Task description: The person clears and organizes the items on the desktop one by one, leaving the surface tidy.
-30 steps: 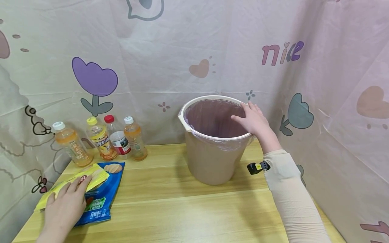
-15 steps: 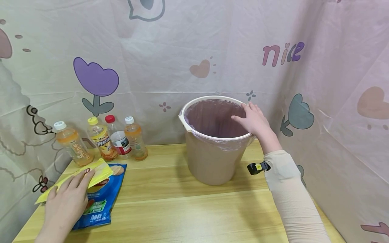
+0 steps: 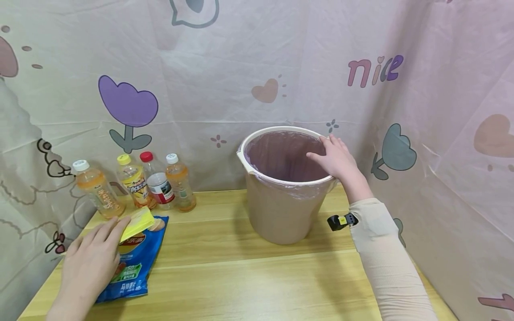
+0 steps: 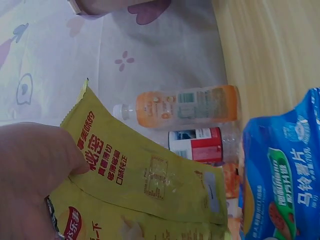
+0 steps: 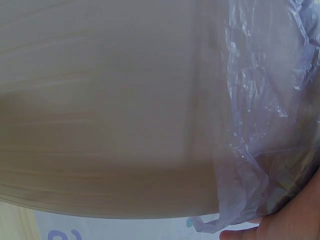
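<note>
My left hand (image 3: 93, 256) pinches a yellow chip bag (image 4: 145, 175), flat and creased, thumb across its face in the left wrist view. Under and beside it a blue chip bag (image 3: 134, 267) lies on the table at the left. On the right, my right hand (image 3: 337, 158) rests at the rim of a beige trash can (image 3: 281, 214), its fingers spread. A clear plastic liner (image 5: 255, 100) hangs over the can's outer rim, seen close in the right wrist view.
Several plastic bottles stand along the back left: an orange one with a white cap (image 3: 98, 191), a yellow-capped one (image 3: 134, 185), a red-capped one (image 3: 158, 183) and another white-capped one (image 3: 180, 185). A printed curtain (image 3: 225, 67) hangs behind the wooden table (image 3: 217, 285).
The left hand has taken up the yellow bag, lifting and tilting it off the blue bag, more of which now shows. The right hand has stayed at the can's rim.
</note>
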`<act>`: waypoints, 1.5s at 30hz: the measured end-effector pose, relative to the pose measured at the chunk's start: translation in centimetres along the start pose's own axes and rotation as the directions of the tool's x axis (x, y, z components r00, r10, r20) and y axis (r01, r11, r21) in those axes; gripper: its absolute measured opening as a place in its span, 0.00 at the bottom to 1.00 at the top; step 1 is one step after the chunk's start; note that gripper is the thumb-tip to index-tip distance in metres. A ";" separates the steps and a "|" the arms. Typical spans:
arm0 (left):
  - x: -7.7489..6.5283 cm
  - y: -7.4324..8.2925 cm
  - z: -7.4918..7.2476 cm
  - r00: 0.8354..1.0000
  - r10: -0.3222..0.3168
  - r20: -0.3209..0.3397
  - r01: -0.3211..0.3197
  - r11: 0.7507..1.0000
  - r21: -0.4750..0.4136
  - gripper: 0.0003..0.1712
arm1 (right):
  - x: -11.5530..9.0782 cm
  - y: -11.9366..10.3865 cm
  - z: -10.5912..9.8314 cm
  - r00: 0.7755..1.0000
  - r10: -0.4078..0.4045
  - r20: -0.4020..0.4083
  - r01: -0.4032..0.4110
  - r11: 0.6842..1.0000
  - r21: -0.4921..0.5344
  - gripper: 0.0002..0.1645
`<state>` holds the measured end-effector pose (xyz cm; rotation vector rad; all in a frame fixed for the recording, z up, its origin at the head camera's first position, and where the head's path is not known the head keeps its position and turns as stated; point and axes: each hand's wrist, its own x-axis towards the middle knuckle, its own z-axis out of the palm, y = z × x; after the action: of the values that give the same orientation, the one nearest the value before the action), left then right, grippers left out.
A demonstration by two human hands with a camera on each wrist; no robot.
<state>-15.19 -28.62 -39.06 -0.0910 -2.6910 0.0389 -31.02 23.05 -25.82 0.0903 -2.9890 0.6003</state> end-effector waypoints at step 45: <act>5.3 4.6 -2.7 0.932 0.222 -0.286 -0.273 0.950 -0.153 0.36 | 0.1 0.1 0.1 1.000 -0.004 -0.001 0.004 1.000 -0.004 0.49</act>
<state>-18.51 -23.66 -34.48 -0.4641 -2.3920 -0.1446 -31.13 23.13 -25.90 0.0961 -2.9887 0.5932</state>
